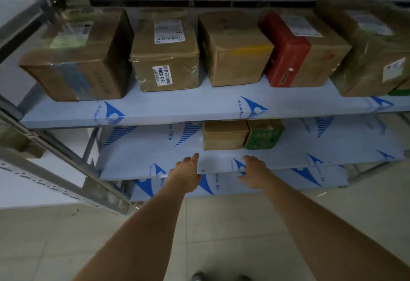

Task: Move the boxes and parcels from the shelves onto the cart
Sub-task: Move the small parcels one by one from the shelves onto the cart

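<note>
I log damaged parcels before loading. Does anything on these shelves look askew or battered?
The red box on the upper shelf sits turned at an angle against its neighbour, with scuffed marks on its front. Nothing else stands out.

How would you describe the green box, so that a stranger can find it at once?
Look at the middle shelf, the level below the long row of parcels. Two small boxes stand there touching, just beyond the hands. The green box is the right one, with a printed pattern; its neighbour, the brown box, is plain cardboard.

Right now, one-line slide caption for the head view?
Both hands, left hand and right hand, reach open toward brown box beside green box on middle shelf.
</note>
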